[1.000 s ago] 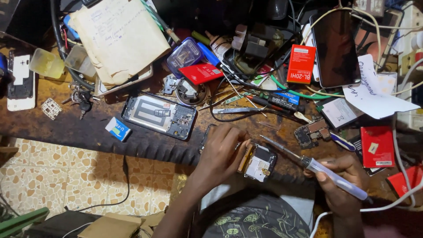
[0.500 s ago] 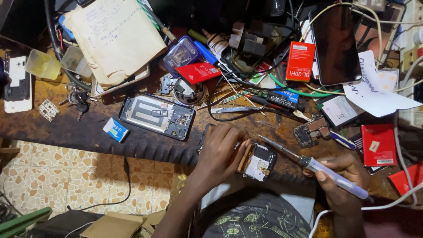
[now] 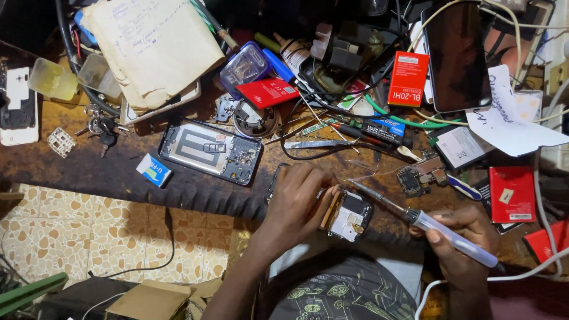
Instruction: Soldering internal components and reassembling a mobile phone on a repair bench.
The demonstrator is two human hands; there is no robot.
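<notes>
My left hand (image 3: 297,200) grips a small opened phone (image 3: 349,214) at the near edge of the workbench, its circuit side facing up. My right hand (image 3: 461,240) holds a soldering iron (image 3: 441,232) with a pale handle and a white cord. The iron's thin metal tip points left and ends just above the small phone's top corner. A loose circuit board (image 3: 422,174) lies just beyond the iron.
A larger opened phone back (image 3: 210,151) lies left of my hands, with a small blue box (image 3: 154,170) beside it. Red battery packs (image 3: 408,78), tweezers (image 3: 323,143), screwdrivers, cables, a dark phone (image 3: 456,54) and worn paper (image 3: 153,48) crowd the bench. Tiled floor (image 3: 89,228) lies below.
Both hands stay in place on the small phone and the soldering iron. Only the view has shifted slightly.
</notes>
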